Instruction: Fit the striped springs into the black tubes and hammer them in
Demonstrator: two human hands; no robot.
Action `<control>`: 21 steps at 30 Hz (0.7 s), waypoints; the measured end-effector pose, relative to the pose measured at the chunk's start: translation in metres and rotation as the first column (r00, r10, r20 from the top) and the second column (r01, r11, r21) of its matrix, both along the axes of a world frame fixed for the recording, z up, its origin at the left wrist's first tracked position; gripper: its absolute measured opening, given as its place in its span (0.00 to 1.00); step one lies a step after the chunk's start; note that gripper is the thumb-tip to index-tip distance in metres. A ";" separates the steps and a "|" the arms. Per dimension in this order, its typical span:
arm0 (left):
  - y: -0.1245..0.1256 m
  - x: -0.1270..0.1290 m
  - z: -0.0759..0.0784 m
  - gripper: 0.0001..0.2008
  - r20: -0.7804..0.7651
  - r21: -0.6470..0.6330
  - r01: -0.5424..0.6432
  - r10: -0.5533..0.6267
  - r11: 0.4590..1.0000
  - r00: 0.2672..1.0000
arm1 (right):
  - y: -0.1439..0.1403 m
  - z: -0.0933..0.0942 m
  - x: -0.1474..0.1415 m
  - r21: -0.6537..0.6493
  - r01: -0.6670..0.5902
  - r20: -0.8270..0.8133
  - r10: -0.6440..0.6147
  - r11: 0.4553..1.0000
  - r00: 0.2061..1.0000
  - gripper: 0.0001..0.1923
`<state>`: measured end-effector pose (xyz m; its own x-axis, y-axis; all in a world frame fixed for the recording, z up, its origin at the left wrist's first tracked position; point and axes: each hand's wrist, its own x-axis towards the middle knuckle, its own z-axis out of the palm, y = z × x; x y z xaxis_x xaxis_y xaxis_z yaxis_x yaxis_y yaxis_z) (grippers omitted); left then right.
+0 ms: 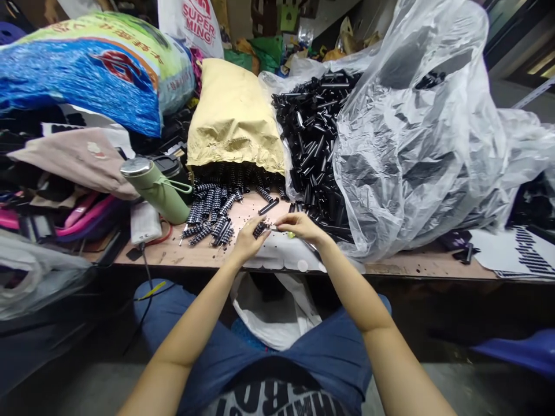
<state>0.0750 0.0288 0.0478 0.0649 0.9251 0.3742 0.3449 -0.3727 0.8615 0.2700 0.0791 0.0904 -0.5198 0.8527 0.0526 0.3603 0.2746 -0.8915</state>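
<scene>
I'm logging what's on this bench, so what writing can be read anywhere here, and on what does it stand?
"SUPER MING", red, on the white plastic bag at the back.
Characters on the blue and green woven sack: too blurred to read.
Large letters on the person's shirt: cut off, unreadable.
Black print on the white sheet at right: unreadable.

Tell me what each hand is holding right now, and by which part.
The left hand pinches a small black-and-white spiral piece by its near end. The right hand grips a thin metal-tipped tool, with something yellow-green under the fingers; the exact hold there is hidden.
</scene>
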 end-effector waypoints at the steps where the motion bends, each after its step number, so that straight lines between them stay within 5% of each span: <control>1: 0.003 0.000 0.004 0.18 0.021 -0.069 0.058 -0.057 0.996 0.998 | -0.002 0.005 0.002 -0.098 -0.022 -0.155 0.007 0.995 0.988 0.13; 3: 0.006 0.005 0.007 0.14 0.115 -0.263 0.121 -0.093 0.957 0.989 | -0.006 0.013 0.004 -0.198 0.050 -0.334 -0.116 0.979 0.935 0.19; 7: -0.002 0.020 0.007 0.18 0.277 -0.540 0.103 0.060 0.835 0.959 | -0.026 0.017 0.000 -0.172 0.362 -0.337 -0.400 0.916 0.852 0.33; 9: -0.009 0.026 0.006 0.17 0.268 -0.425 0.011 0.115 0.905 0.956 | -0.042 0.015 -0.004 -0.403 0.333 -0.294 -0.465 0.852 0.835 0.38; 11: -0.016 0.030 0.003 0.14 0.190 -0.161 -0.083 0.114 0.983 0.975 | -0.059 0.010 -0.012 -0.696 0.157 -0.268 -0.457 0.701 0.848 0.37; 13: -0.020 0.033 -0.002 0.09 0.081 0.052 -0.077 0.072 0.996 0.994 | -0.072 0.005 -0.020 -0.810 0.011 -0.299 -0.429 0.586 0.853 0.35; 14: -0.022 0.034 -0.004 0.07 0.038 0.097 -0.050 0.047 0.994 0.998 | -0.076 0.002 -0.024 -0.815 -0.007 -0.318 -0.437 0.580 0.842 0.32; 18: -0.025 0.035 -0.005 0.09 0.096 0.004 -0.002 0.002 1.000 0.995 | -0.075 -0.004 -0.024 -0.668 0.225 -0.317 -0.544 0.709 0.777 0.34; 21: -0.026 0.034 0.003 0.18 0.422 -0.262 0.133 -0.010 0.956 0.907 | -0.071 0.001 -0.008 -0.204 0.441 -0.227 -0.480 0.874 0.847 0.51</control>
